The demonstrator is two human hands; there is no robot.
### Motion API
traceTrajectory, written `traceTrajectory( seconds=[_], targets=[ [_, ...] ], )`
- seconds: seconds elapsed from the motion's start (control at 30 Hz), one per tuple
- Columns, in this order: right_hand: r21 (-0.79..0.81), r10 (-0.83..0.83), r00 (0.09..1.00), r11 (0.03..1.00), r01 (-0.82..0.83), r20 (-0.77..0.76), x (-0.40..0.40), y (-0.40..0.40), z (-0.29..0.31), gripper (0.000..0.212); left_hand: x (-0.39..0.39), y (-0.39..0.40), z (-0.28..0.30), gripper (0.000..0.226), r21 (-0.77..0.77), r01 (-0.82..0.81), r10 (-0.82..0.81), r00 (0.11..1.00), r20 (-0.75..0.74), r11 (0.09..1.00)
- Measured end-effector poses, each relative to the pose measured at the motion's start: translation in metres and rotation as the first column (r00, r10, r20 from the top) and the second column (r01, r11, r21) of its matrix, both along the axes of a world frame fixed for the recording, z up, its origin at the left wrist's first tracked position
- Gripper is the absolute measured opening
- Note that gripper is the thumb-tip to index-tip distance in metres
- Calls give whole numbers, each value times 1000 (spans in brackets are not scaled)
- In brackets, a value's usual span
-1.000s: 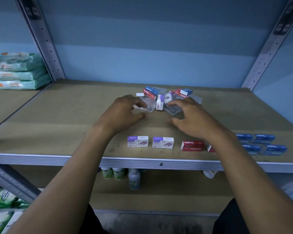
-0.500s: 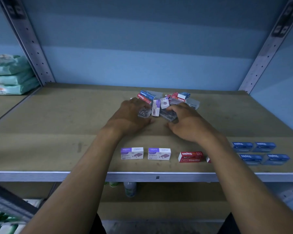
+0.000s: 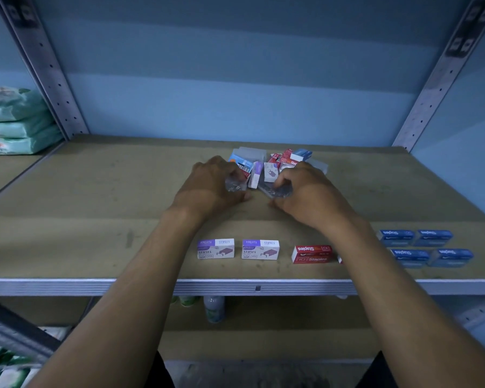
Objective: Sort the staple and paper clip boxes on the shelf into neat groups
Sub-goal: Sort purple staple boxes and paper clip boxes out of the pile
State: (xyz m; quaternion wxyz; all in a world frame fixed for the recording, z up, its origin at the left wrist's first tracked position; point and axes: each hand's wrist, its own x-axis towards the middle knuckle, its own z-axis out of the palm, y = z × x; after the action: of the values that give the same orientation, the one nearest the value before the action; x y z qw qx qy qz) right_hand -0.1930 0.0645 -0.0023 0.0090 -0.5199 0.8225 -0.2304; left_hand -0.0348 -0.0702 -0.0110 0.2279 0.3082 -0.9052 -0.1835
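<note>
Left hand [image 3: 207, 189]: we see it gripping a clear clip box [image 3: 235, 186].
Right hand [image 3: 310, 191]: we see it gripping a second clear box [image 3: 276, 190].
Bearing: we place the mixed pile [image 3: 275, 162] just beyond both hands, equally near.

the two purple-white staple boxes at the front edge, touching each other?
Apart. The head view shows a clear strip of bare shelf between the left purple-white box and the right purple-white box.
</note>
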Motion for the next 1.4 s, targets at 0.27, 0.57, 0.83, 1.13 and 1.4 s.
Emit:
traceTrajectory(
  seconds=[0.27, 0.57, 0.83, 1.13, 1.4],
  targets=[
    [-66, -5, 1000, 998, 5, 11, 5, 8, -1, 16, 11, 10, 4, 25, 5, -23, 23, 999, -43, 1000],
    [-95, -26, 953, 994, 58, 301, 1, 18, 16, 6, 22, 15, 14, 15, 76, -81, 89, 991, -101, 994],
    [-107, -1, 790, 991, 84, 613, -4, 18, 12, 14, 20, 18, 20, 28, 111, -122, 130, 989, -69, 986],
    [-53, -29, 803, 996, 75, 595, -11, 17, 4, 25, 21, 13, 15, 39, 15, -94, 95, 995, -35, 995],
    [-61, 7, 854, 998, 29, 520, -8, 19, 6, 18, 30, 15, 20, 34, 191, -49, 65, 995, -79, 980]
  ],
)
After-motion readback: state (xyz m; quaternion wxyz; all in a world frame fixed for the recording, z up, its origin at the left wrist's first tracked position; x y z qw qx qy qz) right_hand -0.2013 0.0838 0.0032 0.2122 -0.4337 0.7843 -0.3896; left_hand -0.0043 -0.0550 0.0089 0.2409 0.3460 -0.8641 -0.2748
